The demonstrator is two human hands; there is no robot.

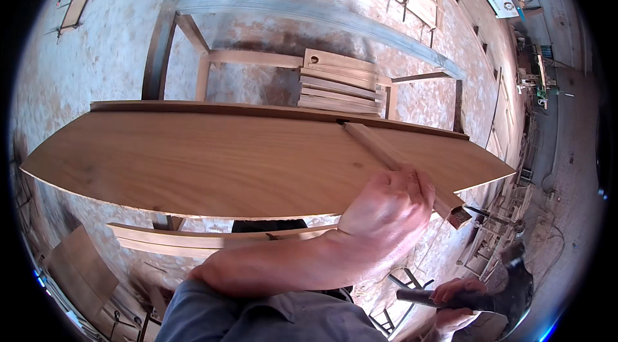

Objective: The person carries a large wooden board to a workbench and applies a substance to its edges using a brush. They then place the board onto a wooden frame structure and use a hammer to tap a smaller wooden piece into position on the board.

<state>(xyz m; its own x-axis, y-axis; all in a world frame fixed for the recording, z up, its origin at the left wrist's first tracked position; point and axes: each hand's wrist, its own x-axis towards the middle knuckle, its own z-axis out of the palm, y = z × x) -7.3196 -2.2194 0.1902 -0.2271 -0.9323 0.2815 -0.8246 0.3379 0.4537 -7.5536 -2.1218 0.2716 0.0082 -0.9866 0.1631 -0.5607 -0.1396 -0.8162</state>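
A wide brown wooden panel point(193, 155) lies crosswise in front of me, its ends tapering. Along its far edge runs a narrow wooden strip point(257, 111). My left hand point(389, 203) is closed around a wooden batten point(370, 142) that slants over the panel's right part. The batten's far end meets the edge strip beside a small dark spot, and its near end sticks out past the panel's near edge. At the lower right, my right hand point(458, 300) grips a hammer point(515, 287) by its handle, away from the panel.
Beyond the panel stands a wooden frame point(302, 10) with a stack of boards point(340, 84) on it. A long pale board point(167, 239) lies below the near edge. Another panel point(80, 271) leans at the lower left. Metal racks and frames point(496, 226) stand at the right.
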